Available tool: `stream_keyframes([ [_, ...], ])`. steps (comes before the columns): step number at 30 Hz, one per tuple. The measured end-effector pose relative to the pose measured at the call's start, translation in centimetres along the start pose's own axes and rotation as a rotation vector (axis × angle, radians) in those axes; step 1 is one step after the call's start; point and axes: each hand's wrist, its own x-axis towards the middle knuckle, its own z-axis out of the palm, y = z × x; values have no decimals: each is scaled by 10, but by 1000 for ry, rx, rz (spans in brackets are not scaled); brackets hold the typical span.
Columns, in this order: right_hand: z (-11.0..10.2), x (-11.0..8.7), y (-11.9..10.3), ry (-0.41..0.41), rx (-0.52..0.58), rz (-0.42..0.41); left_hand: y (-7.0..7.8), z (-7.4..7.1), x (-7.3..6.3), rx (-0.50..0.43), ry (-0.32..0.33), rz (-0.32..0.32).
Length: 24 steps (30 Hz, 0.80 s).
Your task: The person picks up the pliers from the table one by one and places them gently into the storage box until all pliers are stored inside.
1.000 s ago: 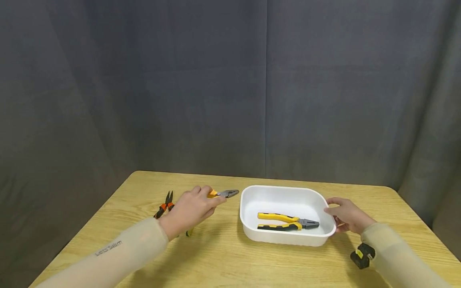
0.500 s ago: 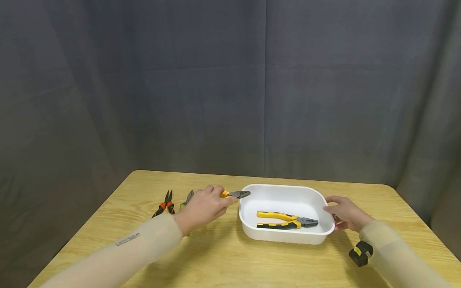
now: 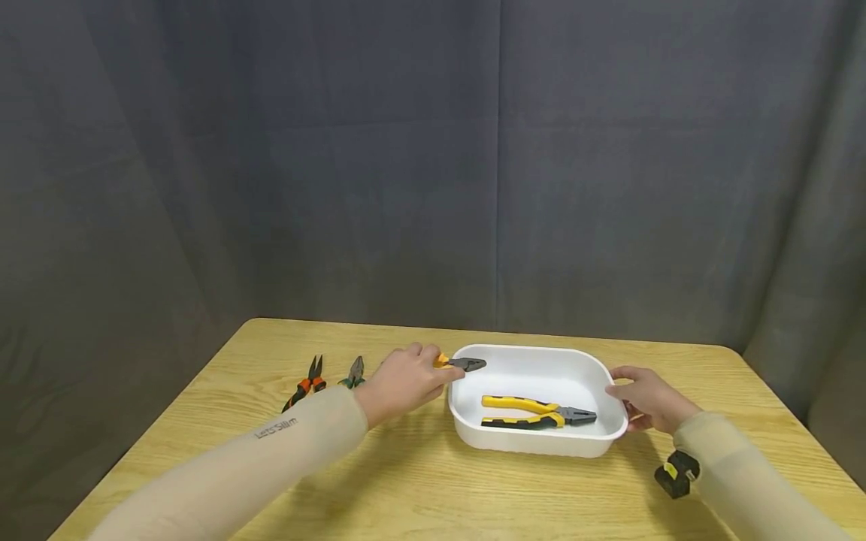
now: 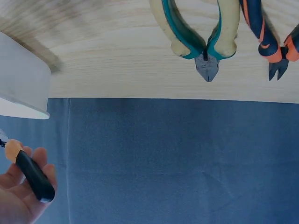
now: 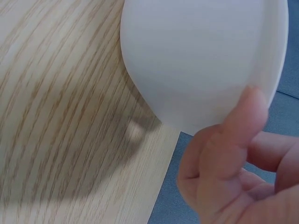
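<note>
1. Left hand (image 3: 409, 379): fingers curled, gripping the held pliers (image 3: 468, 364) by a dark handle with an orange collar; the left wrist view shows this handle lying across the fingers.
2. Held pliers: grey head directed to the right, over the left rim of the tub (image 3: 534, 443); contact with the rim cannot be told.
3. Right hand (image 3: 652, 398): thumb and fingers pinching the tub's right end; thumb at the rim, fingers bent along the outside.
4. Tub: white, with rounded corners; placed on the tabletop (image 3: 473, 488), between the two hands.
5. Yellow pliers (image 3: 556, 413): lying inside the tub; handles yellow and black, spread to the left; head pointing right.
6. Green pliers (image 3: 356, 368): on the tabletop, left of the tub; partly hidden by the left arm in the head view; cream-and-teal handles in the left wrist view.
7. Pointed pliers (image 3: 304, 386): left of the green pliers, apart from them; orange-and-black handles, tips parted.
8. Surroundings: wood-grain tabletop; dark curtain (image 3: 406, 150) behind; pale left sleeve (image 3: 271, 451) bearing dark lettering.
</note>
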Motion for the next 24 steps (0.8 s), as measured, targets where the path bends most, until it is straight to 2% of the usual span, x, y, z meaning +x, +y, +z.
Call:
stream_keyframes([
  [10,-1,-1,0,5,-6,9,0,0,15,6,-86,9],
  [18,-1,-4,1,5,-1,10,1,3,30,41,-191,63],
  [24,-2,-5,1,8,-6,15,3,6,42,56,-291,56],
])
